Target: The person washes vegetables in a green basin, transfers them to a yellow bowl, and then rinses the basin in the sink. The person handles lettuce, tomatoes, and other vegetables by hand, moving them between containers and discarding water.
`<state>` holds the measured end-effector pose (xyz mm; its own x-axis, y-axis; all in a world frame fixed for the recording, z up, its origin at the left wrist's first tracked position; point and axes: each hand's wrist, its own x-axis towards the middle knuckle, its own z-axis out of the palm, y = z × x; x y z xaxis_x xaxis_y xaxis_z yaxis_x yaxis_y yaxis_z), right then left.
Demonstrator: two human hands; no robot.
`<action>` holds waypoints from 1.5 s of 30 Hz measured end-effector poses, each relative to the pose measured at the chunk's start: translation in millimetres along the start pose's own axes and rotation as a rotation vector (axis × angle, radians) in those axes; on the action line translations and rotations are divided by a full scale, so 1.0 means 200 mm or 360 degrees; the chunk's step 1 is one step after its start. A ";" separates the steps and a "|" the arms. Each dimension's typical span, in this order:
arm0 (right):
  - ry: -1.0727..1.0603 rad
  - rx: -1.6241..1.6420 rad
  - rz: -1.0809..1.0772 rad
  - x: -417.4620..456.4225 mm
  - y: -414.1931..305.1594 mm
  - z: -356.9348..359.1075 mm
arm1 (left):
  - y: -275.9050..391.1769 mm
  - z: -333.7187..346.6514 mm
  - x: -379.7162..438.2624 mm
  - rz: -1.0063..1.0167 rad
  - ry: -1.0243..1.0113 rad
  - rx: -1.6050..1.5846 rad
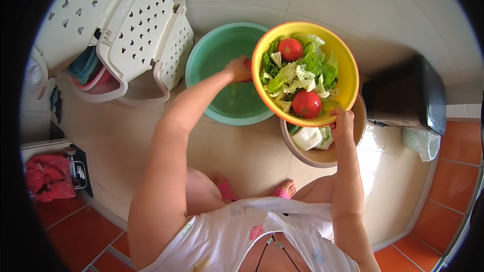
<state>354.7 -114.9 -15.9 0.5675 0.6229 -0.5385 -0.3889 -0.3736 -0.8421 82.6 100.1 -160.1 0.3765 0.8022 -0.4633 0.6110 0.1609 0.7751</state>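
My right hand (343,124) grips the lower right rim of a yellow basin (346,79) with an orange edge. Inside it lie two tomatoes (306,104), lettuce leaves (308,58) and cauliflower florets (303,77). At the basin's left side, my left hand (239,68) is closed around a red, tomato-like thing (247,65), mostly hidden by fingers and rim. This hand is over a green basin (196,64) of water. Partly under the yellow basin stands a beige basin (302,158) holding pale white vegetable pieces (306,138) and some greens.
White perforated plastic baskets (141,26) stand at the upper left, with plastic basins (85,66) in one. A black bin (401,90) is at the right, near a lined clear container (419,141). A red bag (49,177) sits at the far left. My feet (289,188) are on the tiled floor (249,151).
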 end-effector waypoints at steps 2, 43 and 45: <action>0.0027 0.0024 0.0004 0.02 0.01 -0.02 | 0.12 -0.15 -0.12 0.0009 0.0127 0.0552; 0.0042 0.0041 0.0038 0.06 0.06 -0.05 | -0.45 0.17 0.08 -0.0068 -0.0323 0.0958; 0.0047 0.0037 0.0046 0.07 0.06 -0.06 | -0.41 0.22 0.06 -0.0097 -0.0165 0.1156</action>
<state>367.1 -119.3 -33.5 0.5770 0.5914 -0.5633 -0.4218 -0.3749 -0.8256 67.3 70.3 -248.2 0.3693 0.7396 -0.5627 0.9266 -0.2470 0.2835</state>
